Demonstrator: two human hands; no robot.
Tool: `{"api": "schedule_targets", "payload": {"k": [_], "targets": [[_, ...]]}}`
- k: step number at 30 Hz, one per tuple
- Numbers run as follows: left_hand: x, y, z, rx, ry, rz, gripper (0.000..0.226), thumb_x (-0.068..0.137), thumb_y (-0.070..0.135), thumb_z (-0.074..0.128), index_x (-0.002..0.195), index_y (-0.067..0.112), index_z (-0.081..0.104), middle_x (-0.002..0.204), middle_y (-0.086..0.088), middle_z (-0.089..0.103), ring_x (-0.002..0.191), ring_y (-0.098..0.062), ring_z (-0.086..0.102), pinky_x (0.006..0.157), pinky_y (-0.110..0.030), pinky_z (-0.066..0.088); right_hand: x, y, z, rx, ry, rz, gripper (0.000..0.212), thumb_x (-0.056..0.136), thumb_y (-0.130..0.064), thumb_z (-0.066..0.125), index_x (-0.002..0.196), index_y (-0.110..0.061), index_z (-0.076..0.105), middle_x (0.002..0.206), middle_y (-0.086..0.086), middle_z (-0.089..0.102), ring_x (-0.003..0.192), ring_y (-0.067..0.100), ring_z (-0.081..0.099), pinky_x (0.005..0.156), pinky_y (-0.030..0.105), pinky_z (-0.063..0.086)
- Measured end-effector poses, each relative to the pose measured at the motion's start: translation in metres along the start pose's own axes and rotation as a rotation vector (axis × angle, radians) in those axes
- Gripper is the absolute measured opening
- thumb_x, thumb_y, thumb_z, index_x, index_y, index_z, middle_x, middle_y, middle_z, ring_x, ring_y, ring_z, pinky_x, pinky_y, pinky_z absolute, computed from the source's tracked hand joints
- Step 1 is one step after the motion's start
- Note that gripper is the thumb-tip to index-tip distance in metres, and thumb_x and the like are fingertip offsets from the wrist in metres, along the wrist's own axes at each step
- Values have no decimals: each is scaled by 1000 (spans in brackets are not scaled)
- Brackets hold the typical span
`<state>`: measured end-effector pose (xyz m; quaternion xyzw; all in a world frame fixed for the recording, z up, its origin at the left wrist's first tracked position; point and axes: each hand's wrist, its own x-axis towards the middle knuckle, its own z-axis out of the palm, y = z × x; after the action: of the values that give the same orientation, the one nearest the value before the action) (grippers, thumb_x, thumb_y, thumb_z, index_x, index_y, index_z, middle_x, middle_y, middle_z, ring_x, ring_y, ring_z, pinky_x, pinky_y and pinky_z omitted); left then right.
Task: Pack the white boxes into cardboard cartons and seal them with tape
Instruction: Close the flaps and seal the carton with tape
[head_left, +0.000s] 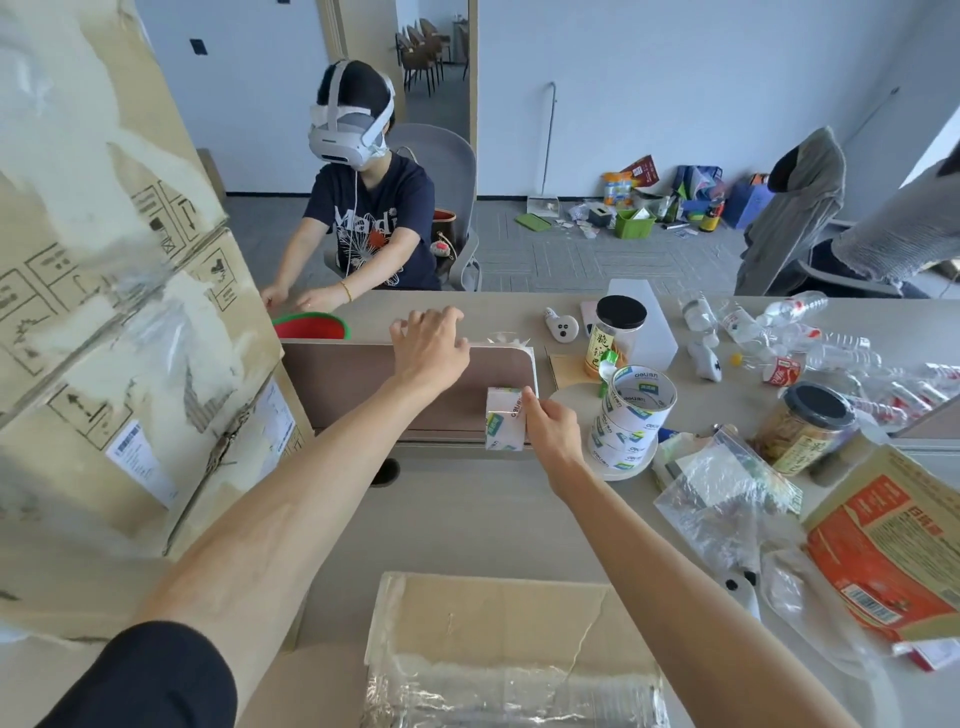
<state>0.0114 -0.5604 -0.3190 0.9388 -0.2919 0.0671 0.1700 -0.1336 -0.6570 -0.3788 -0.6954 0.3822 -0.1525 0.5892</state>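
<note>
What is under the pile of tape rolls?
A round pale disc lies under the tape rolls, on the table. Its middle is covered, so anything there stays hidden.

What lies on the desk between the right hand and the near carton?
Nothing: in the head view, only bare desk separates the right hand from the carton.

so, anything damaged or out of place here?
Big carton at left: its outer paper is torn away in patches, with tape scraps still stuck on. Bottles at far right lie crushed in a heap.
</note>
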Motion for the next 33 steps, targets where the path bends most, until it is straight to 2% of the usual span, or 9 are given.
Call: {"api": "schedule_targets", "payload": {"k": [4, 9, 11, 14, 17, 20, 23, 30, 33], "targets": [[-46, -6, -6, -204, 64, 29, 35, 93, 21, 52, 128, 20, 55, 128, -1, 59, 122, -24, 49, 100, -39, 32, -23, -5, -13, -148, 6, -48, 29, 98, -34, 46, 75, -18, 54, 74, -2, 56, 71, 18, 50, 55, 27, 36], [-126, -20, -1, -460, -26, 101, 32, 92, 13, 54, 123, 14, 60, 126, -2, 61, 121, -22, 51, 103, -37, 39, -64, 3, -20, -233, 31, -165, 28, 98, -32, 49, 105, -10, 67, 96, 3, 70, 90, 22, 61, 79, 35, 48], [-157, -27, 4, -525, -67, 108, 30, 93, 12, 53, 123, 14, 60, 123, -1, 61, 118, -19, 52, 100, -33, 40, -83, 10, -25, -272, 45, -220, 28, 99, -30, 51, 105, -9, 67, 95, 2, 69, 90, 21, 60, 78, 33, 46], [-200, -41, 12, -511, -73, 109, 25, 94, 14, 54, 118, 14, 62, 119, 0, 63, 112, -18, 57, 91, -32, 44, -118, 26, -31, -292, 64, -276, 21, 99, -26, 54, 102, -11, 67, 91, -3, 65, 86, 15, 58, 76, 25, 41], [-241, -51, 19, -506, -130, 105, 25, 95, 13, 54, 119, 13, 62, 121, -2, 61, 113, -20, 56, 94, -34, 45, -148, 49, -38, -332, 74, -351, 15, 96, -18, 60, 101, -8, 69, 96, 0, 69, 87, 10, 60, 79, 15, 41], [-281, -60, 23, -523, -183, 84, 25, 95, 12, 54, 119, 13, 62, 122, -3, 61, 116, -19, 55, 97, -35, 44, -171, 73, -49, -385, 73, -355, 11, 95, -21, 60, 98, -15, 69, 98, -5, 69, 88, 6, 62, 79, 15, 44], [-320, -67, 25, -535, -205, 63, 24, 97, 16, 52, 119, 16, 61, 122, 0, 59, 114, -16, 56, 96, -34, 45, -192, 92, -63, -393, 69, -338, 10, 95, -16, 60, 98, -14, 69, 95, -7, 67, 85, 6, 61, 74, 3, 39], [-406, -65, 20, -529, -112, -40, 28, 96, 13, 53, 124, 14, 60, 134, 9, 48, 130, -13, 44, 110, -33, 36, -245, 132, -114, -382, 56, -347, 14, 95, -15, 58, 104, -11, 69, 99, -5, 67, 86, 6, 60, 73, 3, 40], [-440, -56, 18, -475, -108, -64, 42, 97, 24, 56, 138, 15, 50, 148, 8, 35, 141, -12, 29, 116, -25, 21, -267, 155, -134, -374, 49, -341, 15, 95, -18, 61, 106, -12, 68, 105, -1, 68, 94, 12, 63, 82, 20, 48]]}}
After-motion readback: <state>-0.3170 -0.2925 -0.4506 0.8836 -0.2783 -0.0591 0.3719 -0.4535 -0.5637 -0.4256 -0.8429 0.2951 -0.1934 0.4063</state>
